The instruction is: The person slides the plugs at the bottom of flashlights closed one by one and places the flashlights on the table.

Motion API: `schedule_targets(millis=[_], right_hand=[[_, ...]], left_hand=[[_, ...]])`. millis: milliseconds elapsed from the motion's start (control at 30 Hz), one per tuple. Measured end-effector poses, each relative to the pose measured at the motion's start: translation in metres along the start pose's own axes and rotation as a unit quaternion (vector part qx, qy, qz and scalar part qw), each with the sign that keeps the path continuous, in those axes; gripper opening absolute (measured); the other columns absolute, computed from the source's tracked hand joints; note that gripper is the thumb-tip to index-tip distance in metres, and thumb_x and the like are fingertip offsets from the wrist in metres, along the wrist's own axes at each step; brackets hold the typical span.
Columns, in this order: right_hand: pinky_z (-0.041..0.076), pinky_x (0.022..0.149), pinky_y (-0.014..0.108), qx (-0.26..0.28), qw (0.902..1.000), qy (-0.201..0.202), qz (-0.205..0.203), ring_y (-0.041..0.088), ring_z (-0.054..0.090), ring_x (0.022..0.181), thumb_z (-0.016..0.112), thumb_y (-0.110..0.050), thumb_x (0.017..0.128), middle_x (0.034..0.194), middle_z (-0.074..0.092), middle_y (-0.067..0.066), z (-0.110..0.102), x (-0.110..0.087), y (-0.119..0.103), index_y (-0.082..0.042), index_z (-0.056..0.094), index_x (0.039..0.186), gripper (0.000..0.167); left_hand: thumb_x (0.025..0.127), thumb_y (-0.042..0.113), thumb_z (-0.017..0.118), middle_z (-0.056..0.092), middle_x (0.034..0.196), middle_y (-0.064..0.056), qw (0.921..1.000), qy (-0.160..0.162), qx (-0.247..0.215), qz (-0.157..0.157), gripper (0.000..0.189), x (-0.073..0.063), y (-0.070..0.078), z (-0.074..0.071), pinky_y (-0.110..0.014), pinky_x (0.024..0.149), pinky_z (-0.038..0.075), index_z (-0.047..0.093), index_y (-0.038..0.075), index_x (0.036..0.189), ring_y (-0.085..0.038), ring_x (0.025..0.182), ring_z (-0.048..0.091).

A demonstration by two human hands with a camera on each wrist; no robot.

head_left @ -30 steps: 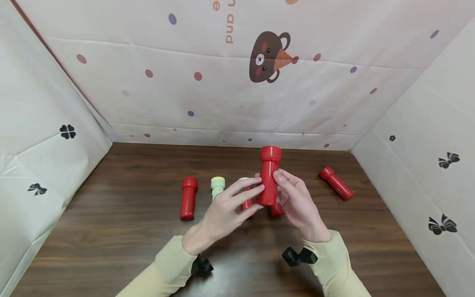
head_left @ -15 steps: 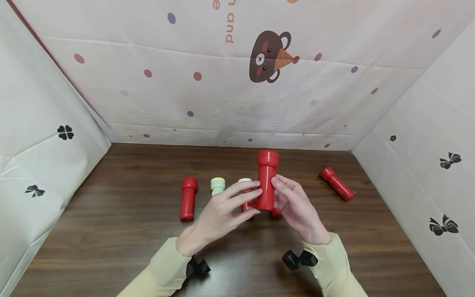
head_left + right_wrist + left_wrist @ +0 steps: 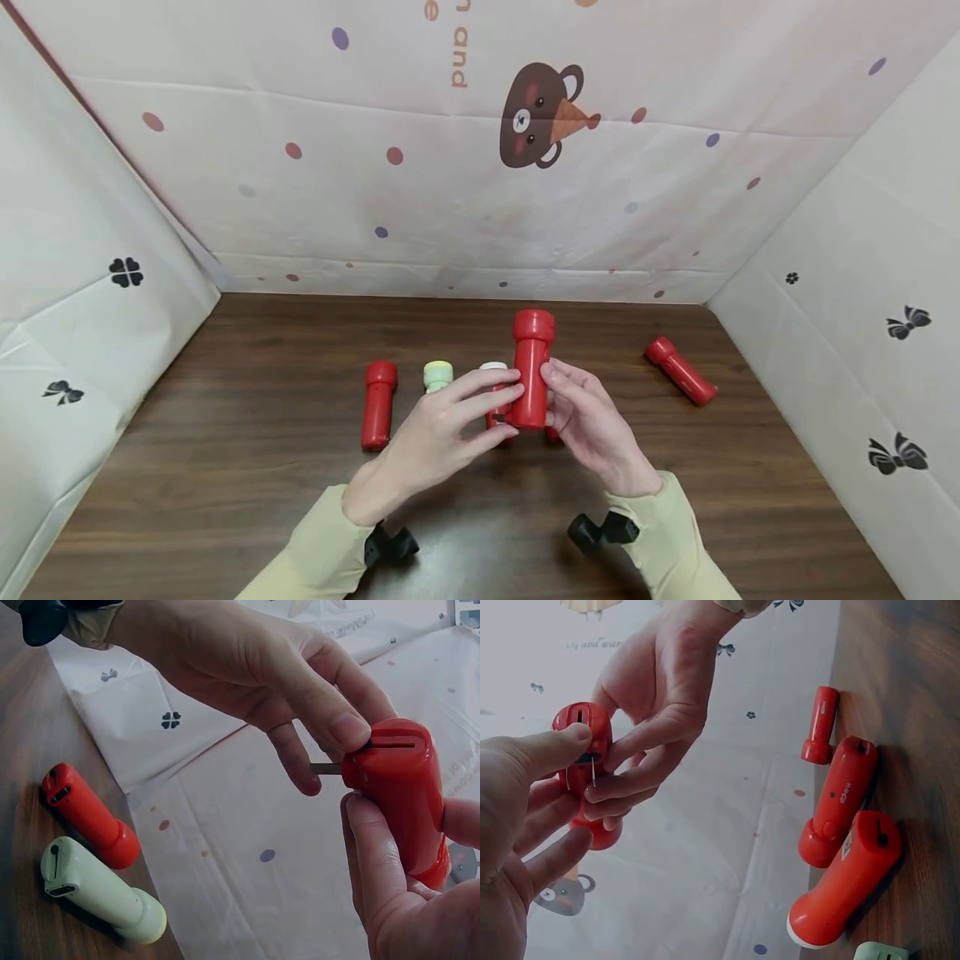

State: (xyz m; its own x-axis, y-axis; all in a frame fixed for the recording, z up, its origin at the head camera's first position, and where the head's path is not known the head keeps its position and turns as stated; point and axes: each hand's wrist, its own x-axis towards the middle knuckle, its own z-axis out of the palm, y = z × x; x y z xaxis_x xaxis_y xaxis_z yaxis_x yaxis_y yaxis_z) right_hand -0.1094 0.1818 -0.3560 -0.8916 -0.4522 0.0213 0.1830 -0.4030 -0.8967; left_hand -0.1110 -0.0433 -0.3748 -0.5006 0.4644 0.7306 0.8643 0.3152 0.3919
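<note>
Both hands hold a red flashlight (image 3: 532,375) above the table, its wide head pointing away from me. My right hand (image 3: 592,425) grips the body from the right, thumb along its side. From the left, my left hand (image 3: 438,429) pinches the tail end, its fingers spread against the barrel. In the right wrist view the left thumb (image 3: 350,731) presses at one end of a dark slot in the tail. Metal plug prongs (image 3: 326,769) stick out sideways beside it, with a left fingertip close by. The left wrist view shows two thin prongs (image 3: 593,771) below the thumb.
On the wooden table (image 3: 247,500) lie a red flashlight (image 3: 378,404), a pale green one (image 3: 438,375), a red one with a white rim (image 3: 493,366), another red one (image 3: 836,799) mostly hidden behind the hands, and one at right (image 3: 681,371). Printed sheets (image 3: 300,208) wall the table.
The held flashlight has shifted slightly left and down in the head view, both hands moving along with it. Their hold looks much the same, and the flashlights on the table stay put.
</note>
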Motion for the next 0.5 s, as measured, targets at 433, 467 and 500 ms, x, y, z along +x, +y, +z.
schedule_targets(millis=[433,467,500], right_hand=[[0.063,0.089,0.021,-0.015,0.9998,0.014,0.002,0.006,0.076,0.097,0.044,-0.018,0.113,0.112,0.077,-0.007,0.0019,0.0004,0.0026,-0.016,0.066,0.127,0.026],[0.063,0.09,0.021,-0.014,0.9998,0.015,0.002,0.006,0.076,0.098,0.045,-0.018,0.113,0.112,0.078,-0.007,0.0019,0.0002,0.0028,-0.016,0.066,0.126,0.026],[0.063,0.09,0.021,-0.013,0.9998,0.016,0.002,0.006,0.076,0.098,0.044,-0.018,0.113,0.112,0.078,-0.007,0.0021,0.0002,0.003,-0.016,0.066,0.126,0.026]], left_hand=[[0.076,0.013,0.095,0.074,0.129,-0.008,0.9999,0.003,0.007,-0.011,0.051,-0.0004,0.0011,-0.0014,-0.023,0.098,0.061,0.077,0.008,0.124,-0.02,0.121,0.072],[0.076,0.013,0.095,0.074,0.13,-0.008,0.9999,0.002,0.007,-0.01,0.052,-0.0003,0.0013,-0.0014,-0.023,0.098,0.061,0.077,0.008,0.124,-0.02,0.121,0.072],[0.076,0.014,0.095,0.074,0.13,-0.008,0.9999,0.002,0.007,-0.011,0.052,-0.0003,0.0014,-0.0014,-0.023,0.098,0.061,0.077,0.008,0.124,-0.02,0.121,0.072]])
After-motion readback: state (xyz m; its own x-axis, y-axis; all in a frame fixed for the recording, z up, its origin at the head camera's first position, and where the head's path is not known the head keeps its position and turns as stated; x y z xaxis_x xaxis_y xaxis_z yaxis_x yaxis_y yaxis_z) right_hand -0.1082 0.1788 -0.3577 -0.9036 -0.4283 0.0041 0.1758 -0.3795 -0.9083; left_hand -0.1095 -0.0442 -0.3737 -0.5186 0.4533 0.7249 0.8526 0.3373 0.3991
